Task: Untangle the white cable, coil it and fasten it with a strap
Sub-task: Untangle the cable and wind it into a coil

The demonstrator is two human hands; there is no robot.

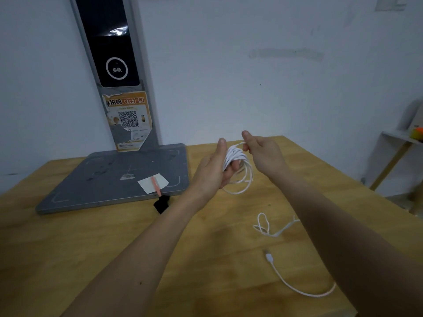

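Now white cable point(238, 165) loops around left hand point(214, 168).

Open tabletop lying in front and left, clutter sitting at the back left and right.

Bare table point(96, 243) is stretching wide under the left forearm, giving free passage. The grey base point(109, 179) with its post point(119, 72) is blocking the back left corner, carrying a paper point(153, 183) and pen point(156, 185), a black strap point(162, 203) lying just before it. Loose cable point(278, 232) is trailing across the right side in 2 stretches.
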